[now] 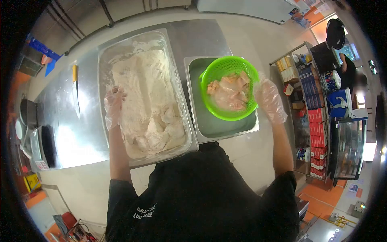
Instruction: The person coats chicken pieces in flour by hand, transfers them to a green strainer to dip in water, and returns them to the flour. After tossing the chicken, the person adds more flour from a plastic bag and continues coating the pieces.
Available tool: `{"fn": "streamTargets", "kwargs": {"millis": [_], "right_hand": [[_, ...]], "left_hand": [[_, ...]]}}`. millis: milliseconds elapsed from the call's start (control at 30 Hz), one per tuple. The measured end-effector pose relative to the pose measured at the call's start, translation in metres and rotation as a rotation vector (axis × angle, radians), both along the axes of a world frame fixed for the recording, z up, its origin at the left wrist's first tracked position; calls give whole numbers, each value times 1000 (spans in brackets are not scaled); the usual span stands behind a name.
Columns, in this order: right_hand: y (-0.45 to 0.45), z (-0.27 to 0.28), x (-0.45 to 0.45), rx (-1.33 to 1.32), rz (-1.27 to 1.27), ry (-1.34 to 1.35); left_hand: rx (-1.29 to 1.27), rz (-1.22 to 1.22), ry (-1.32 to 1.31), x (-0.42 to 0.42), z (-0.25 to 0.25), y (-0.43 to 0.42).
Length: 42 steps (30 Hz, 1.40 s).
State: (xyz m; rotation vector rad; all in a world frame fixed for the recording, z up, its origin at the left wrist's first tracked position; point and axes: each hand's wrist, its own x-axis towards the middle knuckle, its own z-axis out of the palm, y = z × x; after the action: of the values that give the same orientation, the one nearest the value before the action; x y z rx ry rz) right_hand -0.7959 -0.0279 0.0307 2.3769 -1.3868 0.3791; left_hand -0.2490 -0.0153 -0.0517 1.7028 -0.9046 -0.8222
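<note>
My left hand (114, 105), in a clear plastic glove, is at the left side of a large clear tub (175, 76) of white flour (139, 88). Its fingers are loosely bent and apart, with nothing visible in them. Flour-coated pieces (155, 135) lie at the tub's near end. My right hand (270, 100), also gloved, grips the right rim of a bright green colander (227, 66). Raw chicken pieces (230, 93) lie inside it. Beneath the colander is a rectangular steel pan (213, 131); the colander's underside is hidden.
A yellow-handled knife (75, 88) lies on the steel table (66, 129), left of the tub. Dark trays (44, 147) stand at the far left. Shelves with red boxes (317, 127) are to the right, and another person (350, 76) stands behind them.
</note>
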Motion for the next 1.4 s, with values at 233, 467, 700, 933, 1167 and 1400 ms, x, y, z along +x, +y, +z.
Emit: {"fn": "streamTargets", "kwargs": {"millis": [233, 467, 700, 933, 1167, 1400], "right_hand": [[13, 87, 43, 220, -91, -317], [25, 107, 56, -172, 67, 210], [35, 115, 83, 361, -447, -447], [49, 127, 105, 304, -380, -365], [76, 120, 109, 371, -332, -432], [87, 117, 119, 444, -320, -530]], "left_hand": [[214, -88, -170, 0, 3, 10], [96, -117, 17, -5, 4, 15], [54, -103, 34, -1, 20, 22], [124, -65, 8, 2, 27, 21], [104, -77, 67, 13, 9, 17], [74, -74, 62, 16, 5, 17]]}}
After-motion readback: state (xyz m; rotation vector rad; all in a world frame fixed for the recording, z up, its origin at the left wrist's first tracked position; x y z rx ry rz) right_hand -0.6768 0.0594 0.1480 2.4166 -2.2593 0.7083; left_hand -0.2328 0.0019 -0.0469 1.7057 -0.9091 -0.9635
